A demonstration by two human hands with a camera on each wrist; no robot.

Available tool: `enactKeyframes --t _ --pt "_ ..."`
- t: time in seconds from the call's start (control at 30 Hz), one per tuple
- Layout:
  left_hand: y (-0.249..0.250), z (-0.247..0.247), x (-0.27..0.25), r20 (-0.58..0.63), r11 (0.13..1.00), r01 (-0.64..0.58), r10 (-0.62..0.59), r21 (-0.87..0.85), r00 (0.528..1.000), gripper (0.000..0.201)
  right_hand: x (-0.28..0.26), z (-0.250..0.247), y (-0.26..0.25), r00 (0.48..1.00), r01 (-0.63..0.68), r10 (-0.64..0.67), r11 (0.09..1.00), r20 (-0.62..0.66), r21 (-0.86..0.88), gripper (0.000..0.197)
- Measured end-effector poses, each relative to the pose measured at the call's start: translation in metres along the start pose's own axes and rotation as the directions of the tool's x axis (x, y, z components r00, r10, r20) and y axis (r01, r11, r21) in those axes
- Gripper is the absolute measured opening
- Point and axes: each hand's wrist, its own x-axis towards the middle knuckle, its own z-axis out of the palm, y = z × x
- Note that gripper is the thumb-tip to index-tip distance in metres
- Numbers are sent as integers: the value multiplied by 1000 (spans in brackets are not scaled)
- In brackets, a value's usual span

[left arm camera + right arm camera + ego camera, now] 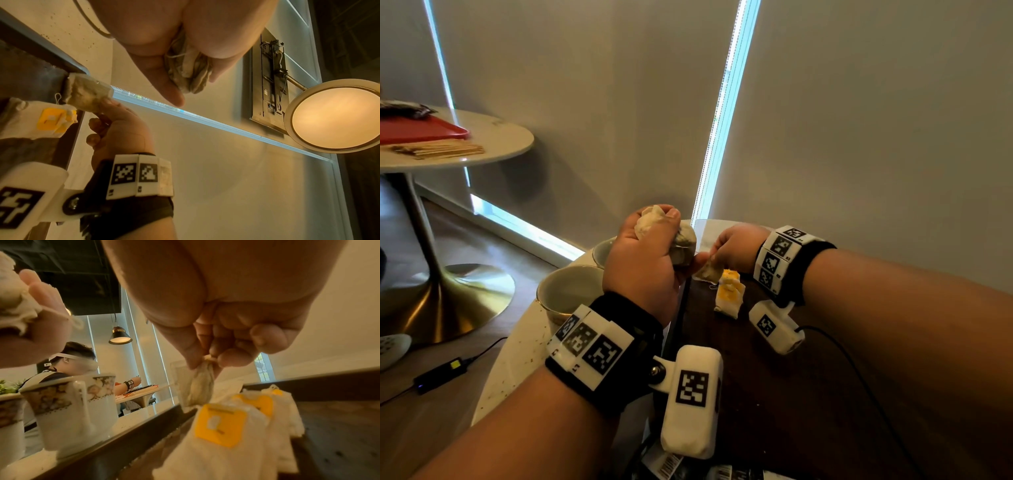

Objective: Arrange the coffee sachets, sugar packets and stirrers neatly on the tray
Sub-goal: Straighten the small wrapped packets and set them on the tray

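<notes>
Left hand (643, 260) up close, fingers curled tight round a crumpled bunch of sachets (681, 240), raised above the dark tray (774, 359). Over the tray's left rim, the right hand (736, 246) pinches a single sachet (707, 270) between thumb and fingertips, and it dangles there. Just behind it, yellow-labelled sachets (729, 294) lie in a row on the tray. Two patterned cups (571, 291) stand on the tabletop (517, 359), just left of the tray.

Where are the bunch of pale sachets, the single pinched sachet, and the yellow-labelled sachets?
Bunch of pale sachets (683, 245): head view, part below left hand's grip.
Single pinched sachet (200, 387): right wrist view, hanging body.
Yellow-labelled sachets (729, 294): head view, yellow label.
</notes>
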Motion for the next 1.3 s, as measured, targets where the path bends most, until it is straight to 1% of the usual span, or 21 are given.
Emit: enactKeyframes --t 0.1,0.2,0.3,0.4,0.5,0.57,0.67,0.77,0.93,1.0,1.07,1.13,1.23,1.27,1.3 --pt "1 0 -1 2 1000 9 -9 -4 1000 6 1 4 -1 1000 10 -10 993 4 -119 25" --pt "2 0 0 2 1000 14 -14 -8 1000 5 5 9 -2 1000 -12 12 990 2 -142 28" --pt "1 0 0 12 1000 18 -18 -12 1000 4 9 12 -1 999 -30 36 982 28 -184 30" --pt "0 -1 0 8 1000 14 -14 -11 1000 4 12 11 0 997 -76 79 992 26 -103 29" --pt "0 0 1 -2 1000 15 -15 -16 1000 4 14 7 -2 993 -106 111 985 31 -135 24" --pt "0 0 1 1 1000 20 -20 -19 1000 4 12 2 -2 991 -128 133 985 32 -118 18" --pt "1 0 1 1 999 32 -32 -18 999 3 15 1 5 987 -155 157 987 47 -37 17" --pt "1 0 1 1 999 37 -37 -29 999 2 15 3 4 977 -210 211 977 34 -40 12" --pt "1 1 1 6 999 25 -25 -28 1000 5 13 9 3 972 -231 229 973 61 28 19" --pt "1 1 1 5 999 29 -28 -28 1000 4 12 8 6 976 -213 202 964 84 159 17" --pt "1 1 1 1 999 32 -32 -25 999 4 9 8 7 979 -198 184 958 82 209 25" --pt "1 1 1 1 999 35 -35 -26 999 3 7 9 9 982 -182 168 965 90 188 30" --pt "2 1 -1 -1 999 39 -39 -23 999 4 12 15 10 985 -155 148 984 87 90 31" --pt "1 1 -1 -4 999 40 -40 -17 999 3 13 16 8 985 -149 146 988 91 32 30" --pt "1 0 0 -5 999 40 -40 -9 999 2 14 16 4 985 -141 148 987 94 -79 29"
